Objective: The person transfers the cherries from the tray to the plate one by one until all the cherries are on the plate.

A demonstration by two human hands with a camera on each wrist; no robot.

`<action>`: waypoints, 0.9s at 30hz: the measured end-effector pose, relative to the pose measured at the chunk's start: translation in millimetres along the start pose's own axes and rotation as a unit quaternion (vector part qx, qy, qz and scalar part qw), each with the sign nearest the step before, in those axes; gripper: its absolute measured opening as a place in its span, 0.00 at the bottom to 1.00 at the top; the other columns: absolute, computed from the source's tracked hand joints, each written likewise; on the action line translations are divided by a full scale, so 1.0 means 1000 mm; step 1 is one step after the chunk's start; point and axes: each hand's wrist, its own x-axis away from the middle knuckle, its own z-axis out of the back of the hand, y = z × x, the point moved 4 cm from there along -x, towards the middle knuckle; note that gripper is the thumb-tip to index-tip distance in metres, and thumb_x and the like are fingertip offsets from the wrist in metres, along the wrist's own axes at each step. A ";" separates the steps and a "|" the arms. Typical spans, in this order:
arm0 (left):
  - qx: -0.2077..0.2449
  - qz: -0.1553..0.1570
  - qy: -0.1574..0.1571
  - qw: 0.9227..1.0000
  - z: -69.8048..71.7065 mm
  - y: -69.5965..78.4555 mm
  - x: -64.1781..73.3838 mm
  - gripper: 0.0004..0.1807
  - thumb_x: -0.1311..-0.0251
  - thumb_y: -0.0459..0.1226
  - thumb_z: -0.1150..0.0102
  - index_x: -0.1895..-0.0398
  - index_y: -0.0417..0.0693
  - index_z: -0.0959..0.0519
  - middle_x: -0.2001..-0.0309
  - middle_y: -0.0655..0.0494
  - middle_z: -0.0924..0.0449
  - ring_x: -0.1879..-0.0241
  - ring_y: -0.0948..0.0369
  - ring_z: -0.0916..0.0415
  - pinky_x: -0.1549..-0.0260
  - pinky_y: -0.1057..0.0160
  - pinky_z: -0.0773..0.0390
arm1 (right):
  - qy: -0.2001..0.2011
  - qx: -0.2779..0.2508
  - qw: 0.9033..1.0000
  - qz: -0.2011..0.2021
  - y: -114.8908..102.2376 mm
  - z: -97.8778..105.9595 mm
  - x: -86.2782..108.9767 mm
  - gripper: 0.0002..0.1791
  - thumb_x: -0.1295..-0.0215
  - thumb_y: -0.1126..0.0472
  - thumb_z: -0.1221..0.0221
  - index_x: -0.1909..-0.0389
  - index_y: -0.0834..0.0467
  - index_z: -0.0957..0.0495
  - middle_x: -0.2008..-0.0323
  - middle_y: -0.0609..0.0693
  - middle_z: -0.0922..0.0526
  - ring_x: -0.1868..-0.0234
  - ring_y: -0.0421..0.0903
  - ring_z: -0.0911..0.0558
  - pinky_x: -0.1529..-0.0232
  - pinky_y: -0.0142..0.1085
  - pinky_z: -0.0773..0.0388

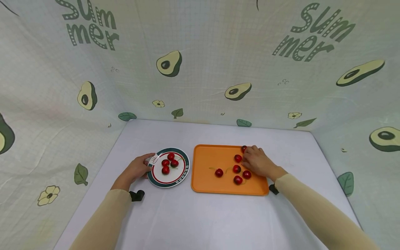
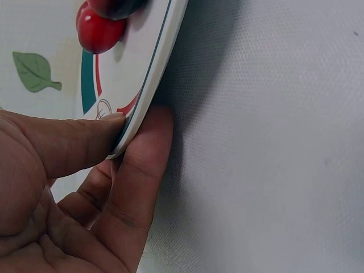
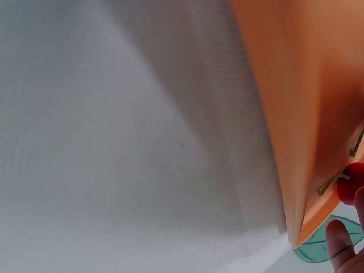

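Observation:
My left hand (image 1: 137, 169) pinches the left rim of a round white plate (image 1: 160, 176) with a green and red border. In the left wrist view, the thumb (image 2: 85, 142) lies on top of the rim and fingers are underneath; that edge is tilted up. Several red cherries (image 1: 165, 170) with stems sit on the plate. Over the right part of an orange tray (image 1: 207, 156), my right hand (image 1: 257, 161) reaches toward a dark red cherry (image 1: 243, 149) at the far edge. Its fingertips overlap a cherry (image 3: 351, 185) in the right wrist view.
Several more cherries (image 1: 238, 180) lie in the tray, mostly right of its middle. One cherry (image 1: 219, 172) sits apart toward the centre. A white cloth covers the table (image 1: 175, 222). Printed fabric (image 1: 200, 69) with avocados hangs behind and at both sides.

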 end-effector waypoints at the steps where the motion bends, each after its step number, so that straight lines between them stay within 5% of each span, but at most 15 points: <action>1: 0.001 0.000 0.001 1.000 0.000 0.000 0.000 0.37 0.29 0.29 0.41 0.18 0.50 0.38 0.52 0.40 0.28 0.66 0.55 0.23 0.67 0.62 0.18 | 0.001 -0.002 1.000 0.000 0.000 0.000 0.000 0.10 0.30 0.53 0.31 0.62 0.55 0.17 0.51 0.54 0.23 0.47 0.56 0.28 0.45 0.54 0.27; 27: 0.001 0.000 0.005 1.000 -0.001 0.001 0.001 0.37 0.29 0.29 0.41 0.18 0.50 0.38 0.52 0.40 0.28 0.66 0.54 0.23 0.67 0.62 0.18 | 0.067 0.035 0.997 0.006 0.001 0.019 0.001 0.08 0.32 0.58 0.35 0.61 0.60 0.19 0.54 0.56 0.22 0.48 0.56 0.28 0.45 0.52 0.28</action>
